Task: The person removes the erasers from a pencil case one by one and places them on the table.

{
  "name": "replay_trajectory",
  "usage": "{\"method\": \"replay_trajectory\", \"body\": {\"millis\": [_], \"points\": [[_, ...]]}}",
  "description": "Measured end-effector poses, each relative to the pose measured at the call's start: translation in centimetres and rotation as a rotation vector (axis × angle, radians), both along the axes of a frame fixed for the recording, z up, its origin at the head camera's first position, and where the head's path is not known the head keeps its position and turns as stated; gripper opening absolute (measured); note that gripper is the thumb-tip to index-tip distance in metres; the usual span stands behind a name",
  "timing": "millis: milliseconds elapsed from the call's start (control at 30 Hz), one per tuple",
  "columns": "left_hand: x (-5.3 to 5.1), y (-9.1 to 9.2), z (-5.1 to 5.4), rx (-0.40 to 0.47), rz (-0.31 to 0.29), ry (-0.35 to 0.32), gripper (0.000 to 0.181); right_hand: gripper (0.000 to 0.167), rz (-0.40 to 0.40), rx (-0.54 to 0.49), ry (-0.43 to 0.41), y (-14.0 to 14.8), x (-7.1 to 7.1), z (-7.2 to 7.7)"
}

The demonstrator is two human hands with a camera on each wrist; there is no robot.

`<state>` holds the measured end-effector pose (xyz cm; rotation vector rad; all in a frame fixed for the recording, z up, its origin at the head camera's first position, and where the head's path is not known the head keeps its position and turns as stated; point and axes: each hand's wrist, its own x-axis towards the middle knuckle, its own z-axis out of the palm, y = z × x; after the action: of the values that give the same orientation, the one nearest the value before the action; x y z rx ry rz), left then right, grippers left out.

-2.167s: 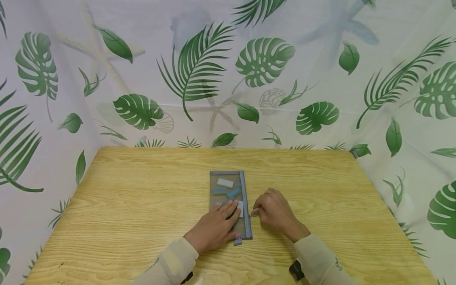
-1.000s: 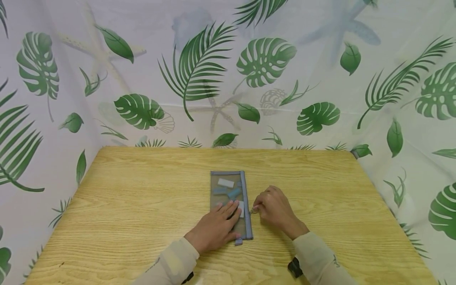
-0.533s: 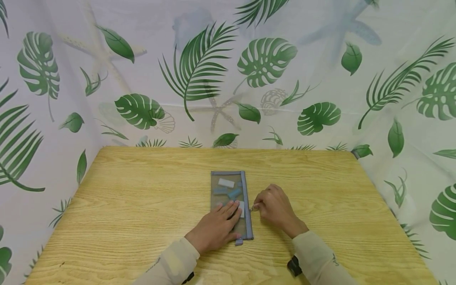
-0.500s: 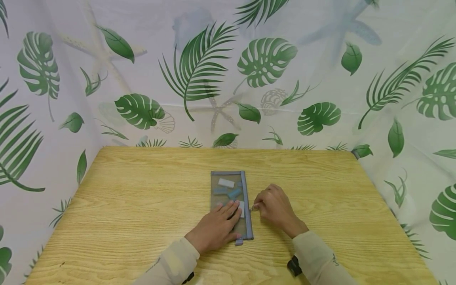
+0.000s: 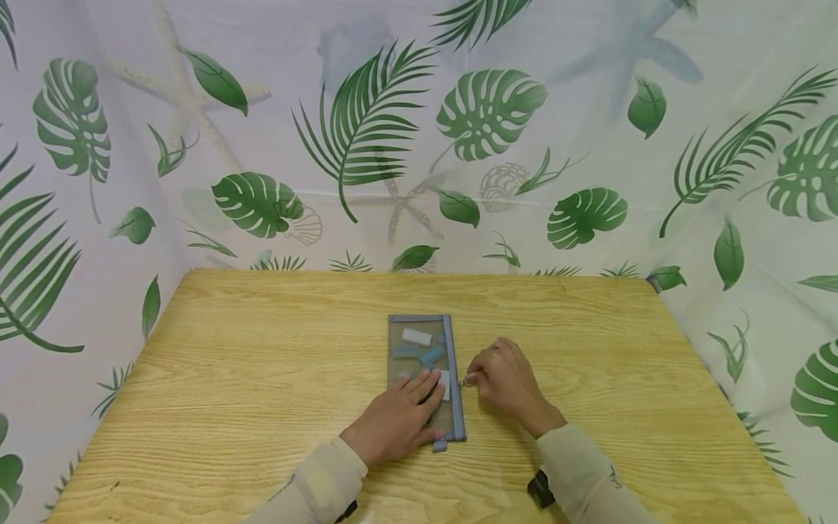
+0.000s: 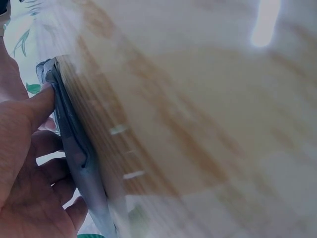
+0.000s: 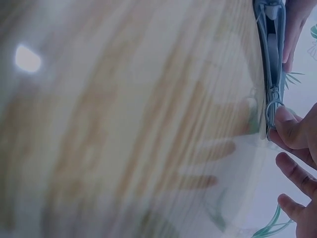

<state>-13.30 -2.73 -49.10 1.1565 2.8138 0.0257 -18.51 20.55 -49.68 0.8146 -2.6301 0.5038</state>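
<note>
A flat see-through pouch (image 5: 419, 320) with grey-blue edging lies lengthwise on the table. Inside it show a white block (image 5: 416, 336), blue pieces (image 5: 431, 356) and a second pale block (image 5: 446, 386), partly covered by fingers. My left hand (image 5: 401, 418) rests on the pouch's near half, fingers extended, thumb by its near end. At the right-hand edge, my right hand (image 5: 507, 382) pinches the ring pull (image 7: 272, 115) of the zipper (image 5: 456, 407) between thumb and finger. In the right wrist view, the zipper's two sides stand apart above the slider.
The wooden table (image 5: 262, 349) has a glossy top that mirrors the hand in the right wrist view. A small tab (image 5: 440, 445) sticks out at the pouch's near end. Leaf-printed cloth (image 5: 393, 145) hangs behind and at both sides.
My right hand has moved a little way toward the far end along the zipper edge, still holding the pull. My left hand and the pouch stay in place.
</note>
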Motion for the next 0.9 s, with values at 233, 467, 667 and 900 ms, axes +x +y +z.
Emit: {"method": "replay_trajectory", "body": {"millis": [233, 467, 667, 900], "points": [[-0.04, -0.05, -0.11, 0.005, -0.01, 0.014, 0.069, 0.011, -0.014, -0.002, 0.002, 0.01, -0.19, -0.14], [0.0, -0.08, -0.02, 0.015, -0.009, 0.01, 0.069, 0.011, -0.026, 0.0, 0.013, 0.0, -0.26, -0.22], [0.05, -0.08, -0.06, 0.018, -0.009, 0.01, 0.069, 0.01, -0.032, 0.004, 0.009, 0.0, -0.19, -0.25], [-0.07, -0.04, -0.05, 0.019, -0.001, -0.015, 0.069, 0.01, -0.025, 0.004, -0.015, 0.01, -0.07, -0.08]]}}
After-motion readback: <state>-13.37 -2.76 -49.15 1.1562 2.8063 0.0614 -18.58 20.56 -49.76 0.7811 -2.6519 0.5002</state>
